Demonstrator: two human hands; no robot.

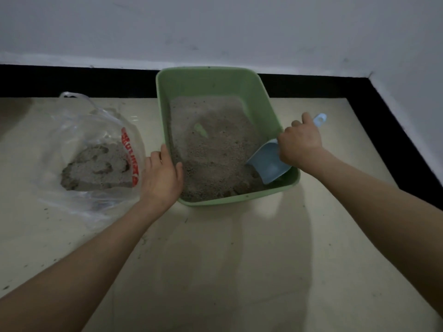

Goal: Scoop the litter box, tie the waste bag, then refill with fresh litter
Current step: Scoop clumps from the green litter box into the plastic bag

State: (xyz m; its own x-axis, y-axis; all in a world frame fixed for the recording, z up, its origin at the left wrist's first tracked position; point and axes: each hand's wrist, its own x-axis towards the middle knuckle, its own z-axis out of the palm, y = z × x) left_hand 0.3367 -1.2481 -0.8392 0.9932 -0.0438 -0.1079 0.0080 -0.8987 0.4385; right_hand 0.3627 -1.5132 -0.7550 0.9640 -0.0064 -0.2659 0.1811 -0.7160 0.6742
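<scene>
Gripping the handle of the pale blue plastic scoop (269, 164), the right hand (299, 144) has its fingers curled tight round it, the bowl tipped down into the near right corner of the green rectangular plastic litter box (211, 77), likely to dig under the grey litter (211, 144). On the box's near left rim the left hand (161, 176) rests, thumb hooked over the edge, probably to steady it. Just left on the cream tiled floor (215, 259) slumps the clear plastic waste bag (96, 140), mouth open and untied, holding scooped litter. Its red lettering is too crumpled to read.
</scene>
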